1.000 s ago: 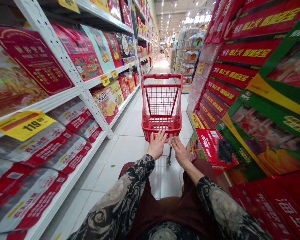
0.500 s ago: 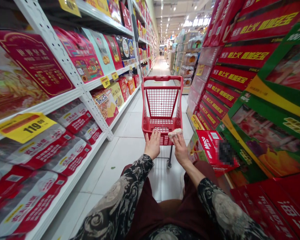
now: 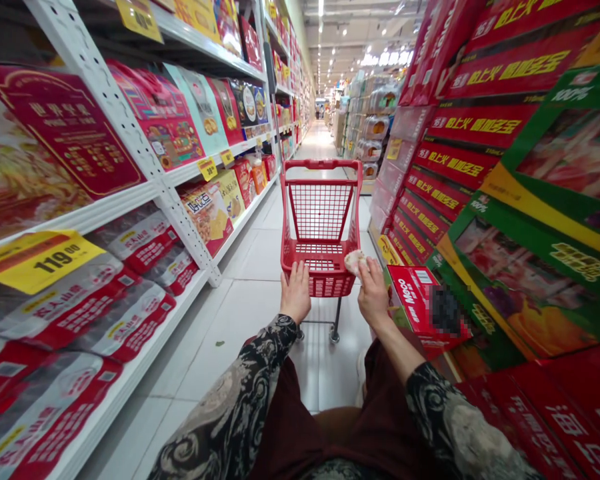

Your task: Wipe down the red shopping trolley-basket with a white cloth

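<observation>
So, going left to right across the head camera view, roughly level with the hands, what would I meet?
Yellow 119.00 price tag, red-and-yellow snack box, left hand, pale cloth, right hand, red Meco box, large green box.

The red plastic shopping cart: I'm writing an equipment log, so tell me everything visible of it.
The red plastic-looking shopping cart stands upright on white floor tiles. Its basket has slotted walls, a grid panel and a raised bar at the far end; thin dark legs end in wheels. The left hand is at its near rim, apparently touching; a crumpled whitish cloth in the right hand is at the right corner, contact unclear.
</observation>
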Motion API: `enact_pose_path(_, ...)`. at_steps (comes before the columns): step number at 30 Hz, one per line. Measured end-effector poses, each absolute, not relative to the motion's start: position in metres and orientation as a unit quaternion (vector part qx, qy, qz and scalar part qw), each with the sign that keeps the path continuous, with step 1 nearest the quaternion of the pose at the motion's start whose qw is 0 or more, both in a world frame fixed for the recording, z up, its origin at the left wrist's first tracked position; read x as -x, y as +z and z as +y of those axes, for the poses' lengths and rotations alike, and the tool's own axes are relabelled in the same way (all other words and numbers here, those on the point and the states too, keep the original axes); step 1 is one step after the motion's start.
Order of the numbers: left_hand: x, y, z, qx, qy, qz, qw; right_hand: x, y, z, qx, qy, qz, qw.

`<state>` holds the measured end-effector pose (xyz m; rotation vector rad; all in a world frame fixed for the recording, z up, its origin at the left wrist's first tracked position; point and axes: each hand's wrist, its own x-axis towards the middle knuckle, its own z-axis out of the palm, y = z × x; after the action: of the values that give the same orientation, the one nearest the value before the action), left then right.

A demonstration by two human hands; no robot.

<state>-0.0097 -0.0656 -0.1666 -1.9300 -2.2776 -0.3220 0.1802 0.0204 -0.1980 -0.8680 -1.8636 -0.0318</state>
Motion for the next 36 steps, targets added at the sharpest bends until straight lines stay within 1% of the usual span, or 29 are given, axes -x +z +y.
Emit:
enact_pose_path(3,0.004,-0.164,-0.065,0.646,-0.108,-0.753,0.062,-0.155,-0.191,0.02,0.372,0.006,-0.802,0.467)
enact_pose_path(9,0.008,-0.159,-0.064,0.655,-0.118,-0.744,0.056,-0.103,-0.189,-0.001,0.318,0.018,-0.86,0.398)
enact_pose_path(12,0.021,-0.161,-0.065,0.622,-0.134,-0.768,0.073,-0.12,-0.181,0.014,0.338,0.013,-0.848,0.407)
enact_pose_path(15,0.03,-0.164,-0.065,0.599,-0.136,-0.786,0.075,-0.152,-0.174,0.034,0.408,0.009,-0.799,0.442)
enact_pose_path(18,0.029,-0.165,-0.065,0.602,-0.132,-0.784,0.068,-0.162,-0.174,0.035,0.433,0.022,-0.793,0.428)
enact_pose_path(22,0.018,-0.167,-0.067,0.607,-0.134,-0.78,0.071,-0.125,-0.18,0.004,0.366,0.054,-0.856,0.362)
enact_pose_path(25,0.012,-0.167,-0.07,0.618,-0.134,-0.772,0.072,-0.098,-0.181,-0.015,0.313,0.062,-0.882,0.346)
enact_pose_path(28,0.012,-0.166,-0.073,0.633,-0.133,-0.759,0.072,-0.104,-0.181,-0.009,0.321,0.067,-0.879,0.346)
enact_pose_path(30,0.014,-0.164,-0.073,0.639,-0.134,-0.754,0.072,-0.125,-0.18,0.006,0.353,0.065,-0.857,0.369)
enact_pose_path(33,0.015,-0.163,-0.071,0.639,-0.135,-0.754,0.067,-0.166,-0.178,0.028,0.426,0.044,-0.797,0.427)
enact_pose_path(34,0.014,-0.163,-0.07,0.638,-0.135,-0.755,0.066,-0.176,-0.178,0.032,0.445,0.034,-0.781,0.437)
enact_pose_path(36,0.012,-0.163,-0.067,0.635,-0.136,-0.758,0.067,-0.186,-0.178,0.033,0.46,0.024,-0.777,0.43)
